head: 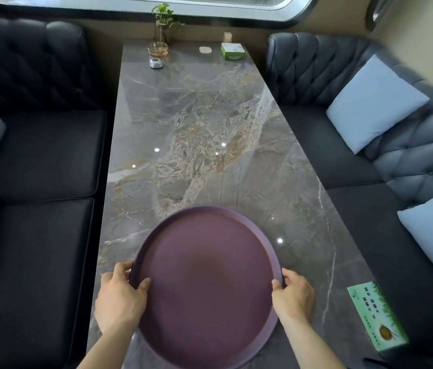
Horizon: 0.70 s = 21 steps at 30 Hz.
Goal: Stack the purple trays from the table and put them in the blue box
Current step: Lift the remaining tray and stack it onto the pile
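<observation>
A round purple tray [206, 283] sits over the near end of the grey marble table [204, 129]. My left hand [120, 296] grips its left rim, thumb on top. On the opposite rim my right hand [293, 294] holds it the same way. Whether more trays lie under it I cannot tell. No blue box is in view.
Dark tufted sofas flank the table, with pale cushions [372, 105] on the right one. At the far end stand a plant in a glass [163, 25], an amber glass dish [157, 50], a small grey object [156, 63] and a green box [232, 51]. A green card [376, 315] lies near right.
</observation>
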Available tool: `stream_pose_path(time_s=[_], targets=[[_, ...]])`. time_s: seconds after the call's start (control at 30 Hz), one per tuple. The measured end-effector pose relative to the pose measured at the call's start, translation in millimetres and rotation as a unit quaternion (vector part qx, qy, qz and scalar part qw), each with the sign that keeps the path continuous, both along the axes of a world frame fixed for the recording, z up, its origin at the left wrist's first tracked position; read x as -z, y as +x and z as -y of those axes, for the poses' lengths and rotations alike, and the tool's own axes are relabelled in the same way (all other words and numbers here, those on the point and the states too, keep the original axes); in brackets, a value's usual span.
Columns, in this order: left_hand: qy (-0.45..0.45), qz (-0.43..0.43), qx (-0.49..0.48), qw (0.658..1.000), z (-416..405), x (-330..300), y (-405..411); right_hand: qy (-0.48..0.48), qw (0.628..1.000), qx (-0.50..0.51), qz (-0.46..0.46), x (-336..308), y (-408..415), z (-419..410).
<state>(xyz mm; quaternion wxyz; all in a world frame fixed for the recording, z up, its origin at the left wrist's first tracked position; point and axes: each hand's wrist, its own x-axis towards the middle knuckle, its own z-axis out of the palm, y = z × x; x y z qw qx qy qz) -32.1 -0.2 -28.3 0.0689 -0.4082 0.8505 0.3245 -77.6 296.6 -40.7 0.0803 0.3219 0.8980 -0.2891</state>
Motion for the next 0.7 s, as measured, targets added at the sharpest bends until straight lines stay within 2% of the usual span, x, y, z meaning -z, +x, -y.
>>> stream_pose_path(time_s=[0.23,0.43,0.53,0.63,0.7], targets=[[0.007,0.016,-0.018,1.0,-8.5,8.3,-4.2,-0.001,0.999,0.032,0.026,5.9,-9.0,-6.7],[0.015,-0.009,-0.04,0.999,-5.8,15.7,-34.1,-0.022,0.999,0.023,-0.003,7.3,-42.7,2.2],[0.022,-0.022,-0.037,0.999,-7.4,17.8,-59.8,-0.086,0.996,-0.018,-0.013,3.9,-70.8,7.8],[0.022,-0.006,0.017,1.0,-6.2,17.9,-73.4,-0.156,0.985,-0.075,-0.022,-5.0,-84.2,14.0],[-0.033,0.005,0.084,0.996,-11.6,15.8,-71.1,-0.123,0.981,-0.148,-0.028,-4.3,-78.2,18.4]])
